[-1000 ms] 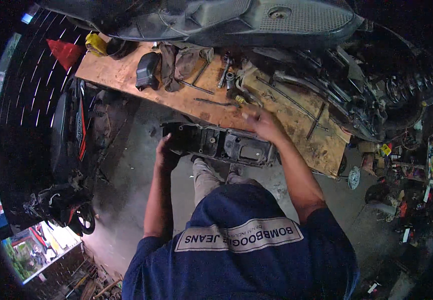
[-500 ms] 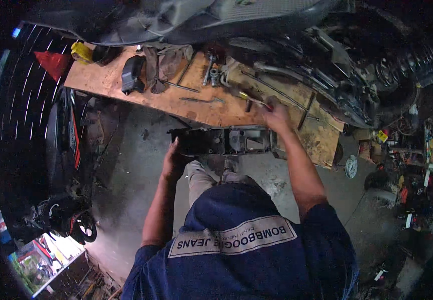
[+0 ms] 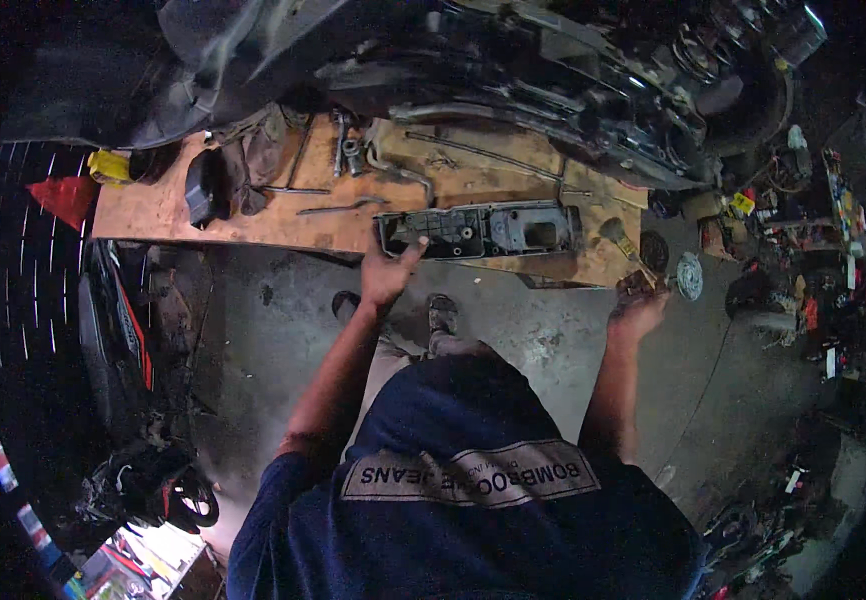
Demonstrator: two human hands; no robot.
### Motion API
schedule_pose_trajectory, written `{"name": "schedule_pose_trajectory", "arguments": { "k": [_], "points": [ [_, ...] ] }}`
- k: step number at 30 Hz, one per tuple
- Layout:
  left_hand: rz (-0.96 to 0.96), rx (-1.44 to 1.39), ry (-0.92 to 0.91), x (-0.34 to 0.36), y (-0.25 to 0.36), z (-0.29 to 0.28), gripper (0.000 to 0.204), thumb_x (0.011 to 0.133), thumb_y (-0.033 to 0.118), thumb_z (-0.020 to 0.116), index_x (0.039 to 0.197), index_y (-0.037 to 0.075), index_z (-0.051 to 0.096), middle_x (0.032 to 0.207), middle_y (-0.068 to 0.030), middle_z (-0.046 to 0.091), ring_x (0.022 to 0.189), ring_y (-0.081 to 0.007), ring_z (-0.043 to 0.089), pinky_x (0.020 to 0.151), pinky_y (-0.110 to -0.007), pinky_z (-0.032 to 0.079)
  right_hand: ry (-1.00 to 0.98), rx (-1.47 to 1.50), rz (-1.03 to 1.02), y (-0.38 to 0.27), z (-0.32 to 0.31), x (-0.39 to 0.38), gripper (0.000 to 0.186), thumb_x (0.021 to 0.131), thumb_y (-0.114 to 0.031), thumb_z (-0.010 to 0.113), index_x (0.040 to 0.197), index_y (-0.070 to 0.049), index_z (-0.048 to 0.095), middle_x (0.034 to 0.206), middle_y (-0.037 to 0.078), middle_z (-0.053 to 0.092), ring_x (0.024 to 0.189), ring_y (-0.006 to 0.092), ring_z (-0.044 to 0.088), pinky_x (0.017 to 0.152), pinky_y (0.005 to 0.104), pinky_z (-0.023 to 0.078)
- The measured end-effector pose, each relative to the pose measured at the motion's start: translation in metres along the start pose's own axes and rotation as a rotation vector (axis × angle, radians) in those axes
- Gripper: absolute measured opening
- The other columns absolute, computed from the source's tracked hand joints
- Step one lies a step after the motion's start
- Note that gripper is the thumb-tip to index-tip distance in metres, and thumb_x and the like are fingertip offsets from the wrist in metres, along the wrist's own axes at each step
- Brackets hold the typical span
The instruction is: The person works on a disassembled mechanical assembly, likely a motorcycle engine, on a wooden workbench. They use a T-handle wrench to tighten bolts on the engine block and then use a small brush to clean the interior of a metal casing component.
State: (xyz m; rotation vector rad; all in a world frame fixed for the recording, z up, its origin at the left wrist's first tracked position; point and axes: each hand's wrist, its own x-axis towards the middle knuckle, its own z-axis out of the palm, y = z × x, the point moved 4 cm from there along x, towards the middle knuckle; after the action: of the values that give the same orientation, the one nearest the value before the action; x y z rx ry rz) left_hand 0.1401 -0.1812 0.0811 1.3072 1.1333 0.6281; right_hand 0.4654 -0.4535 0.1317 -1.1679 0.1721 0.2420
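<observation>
My left hand [image 3: 390, 275] grips the left end of a long black plastic tray-like part [image 3: 498, 240], with the thumb over its inner side. The part has an open ribbed section at left and a paler section with a rectangular opening at right. It lies at or just over the near edge of the wooden workbench [image 3: 283, 225]; whether it rests there I cannot tell. At the bench's right corner, my right hand [image 3: 641, 308] is closed round the handle of a paintbrush [image 3: 625, 243], bristles pointing up and left, apart from the part.
Metal rods, a bent bar [image 3: 403, 175] and a wrench-like tool [image 3: 348, 150] lie on the bench, beside a dark cloth [image 3: 253, 160] and a black box-shaped part [image 3: 208, 188]. A motorcycle [image 3: 573, 90] overhangs the far side. Coiled pale cord [image 3: 689, 277] is at right.
The black part has gone from in front of the bench to its near edge. My right hand has swung right and nearer with the brush, away from the bench's middle.
</observation>
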Motion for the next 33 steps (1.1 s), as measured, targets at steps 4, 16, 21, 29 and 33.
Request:
{"name": "schedule_pose_trajectory", "arguments": {
  "k": [4,16,21,29,33],
  "points": [
    [0.251,0.225,0.076,0.002,0.010,-0.013,0.084,0.076,0.030,0.081,0.138,0.003,0.032,0.128,-0.0176,0.052,0.114,-0.0267,0.054,0.083,-0.037,0.054,-0.135,-0.289,-0.171,0.004,0.021,-0.009,0.021,0.095,-0.025,0.055,0.107,-0.007,0.055,0.087,0.008,0.062,0.075,0.0178,0.058,0.065,0.0350,0.047],
    [0.124,0.383,-0.053,-0.001,0.040,-0.023,0.118,0.059,0.036,0.090,0.148,0.003,0.019,0.130,-0.0250,0.053,0.122,-0.0346,0.052,0.098,-0.039,0.045,-1.050,-1.080,-0.312,0.145,0.189,-0.133,0.028,0.084,-0.032,0.066,0.095,-0.007,0.071,0.080,0.015,0.069,0.073,0.0304,0.067,0.068,0.0401,0.053],
    [0.266,0.493,0.009,-0.014,0.064,-0.022,0.106,0.058,0.034,0.091,0.139,0.003,0.030,0.127,-0.0243,0.055,0.121,-0.0368,0.052,0.100,-0.042,0.043,-0.884,-1.587,-0.528,0.091,0.203,-0.120,0.035,0.086,-0.041,0.060,0.093,-0.008,0.071,0.082,0.022,0.067,0.081,0.0406,0.065,0.070,0.0460,0.053],
    [0.326,0.450,0.007,-0.017,0.044,-0.020,0.106,0.057,0.037,0.091,0.136,0.002,0.029,0.127,-0.0239,0.053,0.118,-0.0396,0.054,0.097,-0.043,0.044,-1.017,-1.068,-0.069,0.143,0.198,-0.145,0.036,0.084,-0.039,0.067,0.087,-0.004,0.069,0.078,0.015,0.067,0.069,0.0282,0.064,0.062,0.0409,0.049],
    [0.281,0.443,-0.034,-0.021,0.042,-0.033,0.109,0.056,0.039,0.091,0.135,0.001,0.028,0.124,-0.0235,0.055,0.116,-0.0404,0.055,0.094,-0.043,0.047,-0.858,-0.562,0.525,0.118,0.203,-0.167,0.028,0.092,-0.033,0.061,0.090,-0.007,0.070,0.072,0.001,0.064,0.062,0.0114,0.057,0.056,0.0288,0.043]
  ]
}}
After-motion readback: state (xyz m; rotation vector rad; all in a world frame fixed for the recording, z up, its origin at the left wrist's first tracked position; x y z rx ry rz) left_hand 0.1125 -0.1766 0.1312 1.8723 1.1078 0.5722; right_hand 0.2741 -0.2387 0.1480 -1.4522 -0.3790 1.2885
